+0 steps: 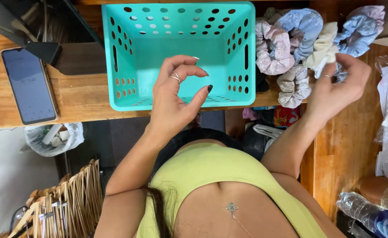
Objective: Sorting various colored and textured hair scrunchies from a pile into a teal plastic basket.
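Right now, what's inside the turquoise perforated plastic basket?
Nothing visible: the turquoise perforated plastic basket shows a bare floor. The left hand hovering in front covers part of the near floor, so that patch is unconfirmed.

One turquoise perforated plastic basket sits on the wooden counter. To the right of the basket lie about six gathered fabric scrunchies: two pale blue, two pink, one cream, one silvery white. To the basket's left lies one dark-screened smartphone. Two bare hands show: a left hand before the basket and a right hand at the scrunchies.
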